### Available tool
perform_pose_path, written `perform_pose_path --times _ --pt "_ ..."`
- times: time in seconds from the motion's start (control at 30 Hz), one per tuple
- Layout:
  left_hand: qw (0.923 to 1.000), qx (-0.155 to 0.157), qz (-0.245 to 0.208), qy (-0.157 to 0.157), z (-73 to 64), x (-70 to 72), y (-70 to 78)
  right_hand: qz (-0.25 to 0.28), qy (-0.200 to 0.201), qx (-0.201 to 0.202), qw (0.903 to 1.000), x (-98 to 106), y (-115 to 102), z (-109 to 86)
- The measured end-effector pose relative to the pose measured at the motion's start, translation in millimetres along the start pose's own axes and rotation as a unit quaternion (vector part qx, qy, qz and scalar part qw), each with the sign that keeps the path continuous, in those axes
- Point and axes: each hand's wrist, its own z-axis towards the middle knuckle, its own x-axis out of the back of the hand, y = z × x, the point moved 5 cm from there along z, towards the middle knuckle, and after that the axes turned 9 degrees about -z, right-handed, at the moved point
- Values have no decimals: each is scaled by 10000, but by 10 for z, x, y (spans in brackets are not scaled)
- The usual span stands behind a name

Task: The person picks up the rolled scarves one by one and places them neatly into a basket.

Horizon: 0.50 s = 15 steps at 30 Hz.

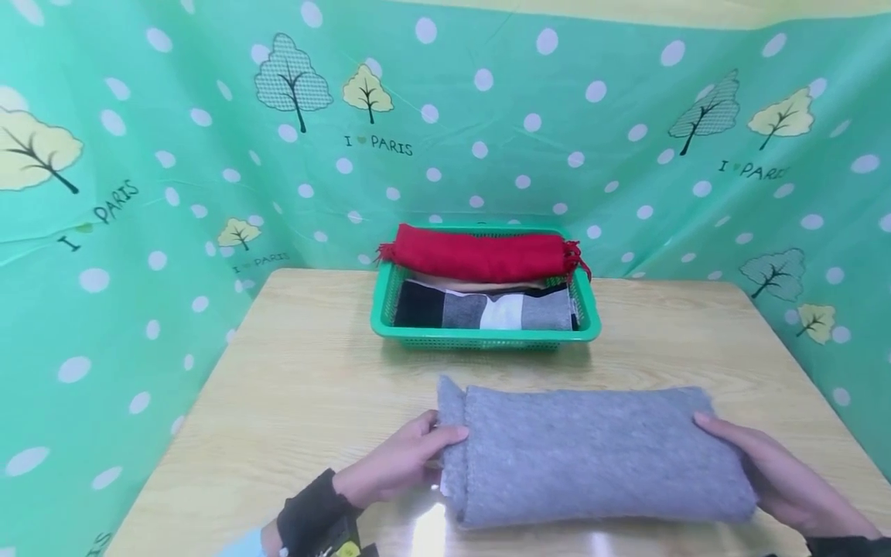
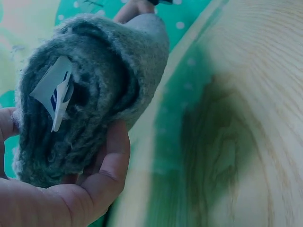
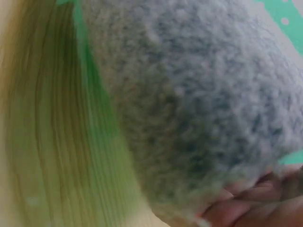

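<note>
A rolled-up grey woolly scarf (image 1: 599, 456) stretches between both hands in the head view. My left hand (image 1: 411, 452) grips its left end, thumb on top and fingers underneath. My right hand (image 1: 786, 480) holds the right end, thumb along the upper side; its fingers are mostly hidden below. The left wrist view shows the scarf's layered end (image 2: 90, 94) with a white label (image 2: 59, 92) sticking out, and the left hand (image 2: 80, 198) curled round it. In the right wrist view, curled fingers (image 3: 236, 208) clasp the scarf's lower edge.
A green plastic basket (image 1: 487, 335) stands at the back of the wooden table (image 1: 299, 371). In it lie a rolled red scarf (image 1: 480, 255) with fringes and a folded black, grey and white cloth (image 1: 462, 309). A green dotted curtain (image 1: 480, 147) hangs behind the table and at its sides.
</note>
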Motion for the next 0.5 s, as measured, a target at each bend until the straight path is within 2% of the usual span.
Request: perform_pose_path --times 0.23,0.5 --pt "9997 -169 132 133 -132 130 103 522 1 166 9985 -131 -84 38" --pt "9973 -487 415 369 -310 310 251 761 438 313 9956 -313 -274 68"
